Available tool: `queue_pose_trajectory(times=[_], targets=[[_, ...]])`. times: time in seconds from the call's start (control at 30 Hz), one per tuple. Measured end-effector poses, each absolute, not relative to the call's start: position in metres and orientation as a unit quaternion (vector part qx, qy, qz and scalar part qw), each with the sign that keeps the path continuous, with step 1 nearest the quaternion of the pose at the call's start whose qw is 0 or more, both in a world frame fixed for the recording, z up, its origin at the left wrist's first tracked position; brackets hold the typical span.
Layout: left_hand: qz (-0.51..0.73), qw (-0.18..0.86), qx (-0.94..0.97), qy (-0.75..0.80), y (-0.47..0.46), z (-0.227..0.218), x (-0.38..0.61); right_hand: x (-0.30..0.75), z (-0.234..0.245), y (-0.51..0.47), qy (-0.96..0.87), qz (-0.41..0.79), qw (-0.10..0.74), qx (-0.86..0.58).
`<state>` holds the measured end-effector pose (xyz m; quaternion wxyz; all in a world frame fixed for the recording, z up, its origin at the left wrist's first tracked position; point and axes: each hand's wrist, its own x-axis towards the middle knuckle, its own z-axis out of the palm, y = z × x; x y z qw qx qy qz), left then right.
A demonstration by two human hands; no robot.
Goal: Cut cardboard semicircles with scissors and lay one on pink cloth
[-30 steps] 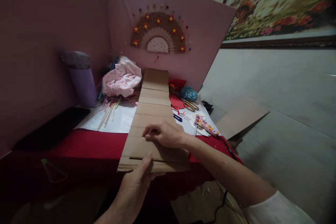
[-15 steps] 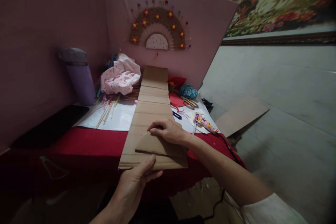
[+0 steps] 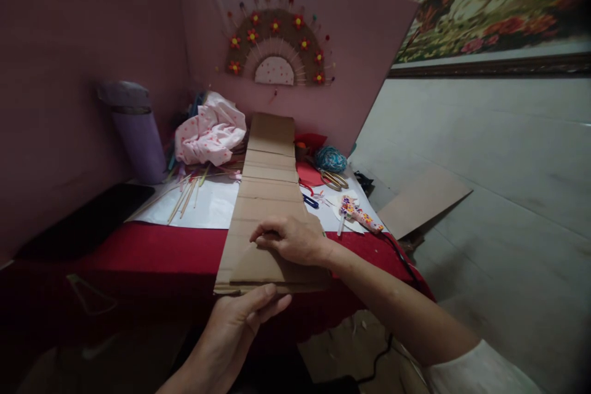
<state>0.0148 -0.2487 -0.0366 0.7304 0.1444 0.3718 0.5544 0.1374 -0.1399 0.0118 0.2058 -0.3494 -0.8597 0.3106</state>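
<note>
A long strip of brown cardboard (image 3: 268, 191) with crease lines runs from the pink board toward me, its near end reaching past the table's front edge. On that end lies a smaller cardboard piece (image 3: 272, 268), its straight edge close to the strip's near edge. My right hand (image 3: 293, 241) is closed on the smaller piece, thumb and fingers pinching near its far edge and covering its right part. At the near edge my left hand (image 3: 242, 323) grips the cardboard strip, thumb on top and fingers underneath.
Gold-handled scissors (image 3: 335, 180), blue yarn (image 3: 330, 159) and a flower-patterned glue gun (image 3: 360, 215) lie on the right. Thin sticks (image 3: 184, 197), crumpled dotted cloth (image 3: 212, 129) and a purple bottle (image 3: 138, 141) are on the left. A flower-trimmed arch (image 3: 276, 28) is pinned to the pink board (image 3: 355, 43).
My right hand has brought the smaller cardboard piece toward me and slightly left, so its straight edge now sits nearer the strip's end. My left hand has barely moved.
</note>
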Motion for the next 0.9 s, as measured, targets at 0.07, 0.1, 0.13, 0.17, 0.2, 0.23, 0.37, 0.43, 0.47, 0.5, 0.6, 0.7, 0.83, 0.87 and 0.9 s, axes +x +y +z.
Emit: queue_pose_trajectory(times=[0.07,0.1,0.13,0.17,0.2,0.23,0.37,0.43,0.47,0.5,0.6,0.7,0.83,0.87,0.9], targets=[[0.555,0.732,0.15,0.365,-0.248,-0.038,0.014,0.137,0.011,-0.141,-0.861,0.296,0.211,-0.356],[0.556,0.732,0.153,0.363,-0.247,-0.038,0.014,0.137,0.011,-0.142,-0.861,0.289,0.215,-0.358],[0.558,0.731,0.155,0.361,-0.247,-0.038,0.014,0.137,0.011,-0.143,-0.861,0.284,0.221,-0.359],[0.562,0.727,0.154,0.364,-0.246,-0.037,0.015,0.137,0.011,-0.143,-0.862,0.278,0.226,-0.359],[0.568,0.721,0.15,0.369,-0.246,-0.037,0.016,0.137,0.011,-0.143,-0.863,0.273,0.229,-0.357],[0.573,0.714,0.144,0.376,-0.246,-0.036,0.016,0.136,0.011,-0.143,-0.865,0.269,0.233,-0.353],[0.584,0.691,0.134,0.404,-0.244,-0.032,0.02,0.135,0.008,-0.141,-0.879,0.252,0.246,-0.32],[0.584,0.687,0.136,0.411,-0.243,-0.033,0.022,0.135,0.006,-0.139,-0.886,0.237,0.251,-0.309],[0.584,0.685,0.135,0.414,-0.243,-0.033,0.022,0.135,0.005,-0.139,-0.889,0.229,0.252,-0.307],[0.585,0.683,0.135,0.416,-0.242,-0.034,0.023,0.135,0.004,-0.139,-0.89,0.223,0.253,-0.307],[0.586,0.676,0.134,0.425,-0.241,-0.035,0.023,0.135,-0.001,-0.139,-0.896,0.202,0.253,-0.303],[0.585,0.672,0.139,0.431,-0.241,-0.036,0.024,0.134,-0.005,-0.138,-0.906,0.179,0.254,-0.286],[0.593,0.669,0.137,0.428,-0.24,-0.037,0.023,0.143,0.0,-0.135,-0.905,0.187,0.26,-0.28],[0.594,0.668,0.139,0.426,-0.24,-0.037,0.023,0.148,0.004,-0.135,-0.904,0.199,0.258,-0.276],[0.592,0.67,0.144,0.424,-0.239,-0.036,0.022,0.155,0.008,-0.136,-0.904,0.212,0.255,-0.271]])
